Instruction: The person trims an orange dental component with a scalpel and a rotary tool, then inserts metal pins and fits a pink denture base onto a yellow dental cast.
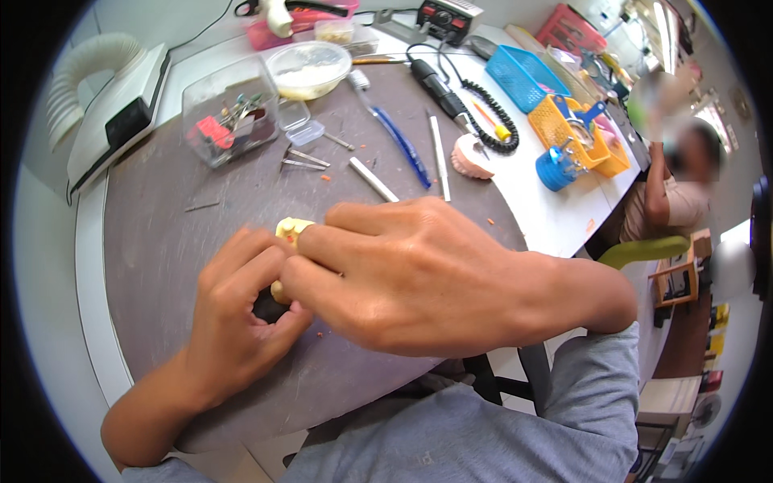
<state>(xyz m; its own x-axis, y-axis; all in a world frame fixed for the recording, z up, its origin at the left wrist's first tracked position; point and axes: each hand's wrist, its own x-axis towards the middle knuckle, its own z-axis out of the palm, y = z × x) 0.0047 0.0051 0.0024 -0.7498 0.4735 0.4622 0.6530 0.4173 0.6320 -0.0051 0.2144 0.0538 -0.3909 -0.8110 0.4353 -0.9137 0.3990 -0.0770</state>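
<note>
A small pale yellow cast (pixel 290 231) sits between both hands over the dark grey mat (pixel 161 241). My left hand (pixel 233 314) curls around its lower side, fingers closed on it. My right hand (pixel 403 274) reaches across from the right, fingertips pressed on the cast's top. Most of the yellow piece is hidden by the fingers.
On the mat lie a blue-handled tool (pixel 400 143), white sticks (pixel 439 157), metal picks (pixel 304 159) and a pink dental model (pixel 469 157). A clear box (pixel 229 113), a bowl (pixel 308 70), a black handpiece (pixel 439 88) and blue and yellow baskets (pixel 564 121) stand behind. Another person (pixel 676 185) sits at right.
</note>
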